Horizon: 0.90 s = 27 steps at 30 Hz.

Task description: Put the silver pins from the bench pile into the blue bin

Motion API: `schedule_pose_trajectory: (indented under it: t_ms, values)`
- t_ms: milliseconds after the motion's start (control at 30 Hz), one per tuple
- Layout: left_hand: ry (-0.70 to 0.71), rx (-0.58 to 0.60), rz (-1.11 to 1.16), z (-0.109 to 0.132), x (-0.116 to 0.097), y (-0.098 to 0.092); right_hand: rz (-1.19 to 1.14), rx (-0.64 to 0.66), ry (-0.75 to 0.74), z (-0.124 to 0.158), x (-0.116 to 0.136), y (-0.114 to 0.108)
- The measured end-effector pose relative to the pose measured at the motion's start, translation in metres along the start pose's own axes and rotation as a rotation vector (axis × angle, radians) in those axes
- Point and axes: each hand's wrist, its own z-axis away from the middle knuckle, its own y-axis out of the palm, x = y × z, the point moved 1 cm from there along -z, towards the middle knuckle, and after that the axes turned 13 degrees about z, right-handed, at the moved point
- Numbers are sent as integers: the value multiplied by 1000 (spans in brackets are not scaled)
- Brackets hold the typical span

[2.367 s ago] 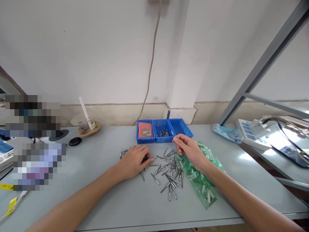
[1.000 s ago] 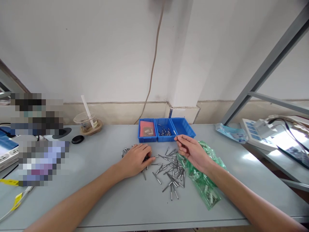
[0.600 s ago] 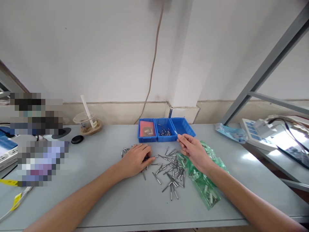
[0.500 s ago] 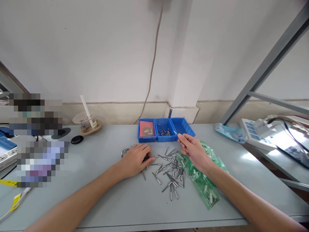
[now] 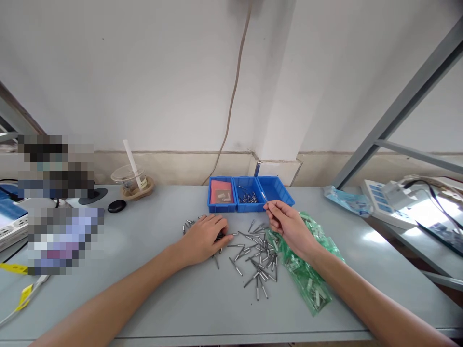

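Note:
My right hand (image 5: 287, 224) pinches one blind rivet (image 5: 264, 195) between thumb and fingertips, its tip angled up and left in front of the blue bins. With its fingers spread, my left hand (image 5: 208, 238) lies palm down over a pile of rivets (image 5: 187, 225), which it partly hides. Between the hands, many loose rivets (image 5: 259, 255) are scattered on the grey table. A green plastic bag (image 5: 314, 289) with more pieces inside lies under and beside my right forearm. More rivets sit in the middle blue bin (image 5: 251, 207).
The left blue bin (image 5: 222, 208) holds a red packet; the right blue bin (image 5: 277, 185) stands joined beside it. A lidded cup (image 5: 126, 177) with a straw and a black round object (image 5: 116, 206) are at left. A power strip (image 5: 385, 202) sits at right.
The rivet in my right hand has tilted more upright and shows more of its length. My left hand stays on the pile. The view has shifted slightly.

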Motion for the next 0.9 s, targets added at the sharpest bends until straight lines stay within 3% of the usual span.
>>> schedule_pose_trajectory:
  t_ms: [633,900]
  values:
    - [-4,7,-2,-1,-4,-3,-8,-28,-14,-7,0,7]
    - [-11,18,-7,-1,-3,-3,100,-38,-120,-3,5,5]
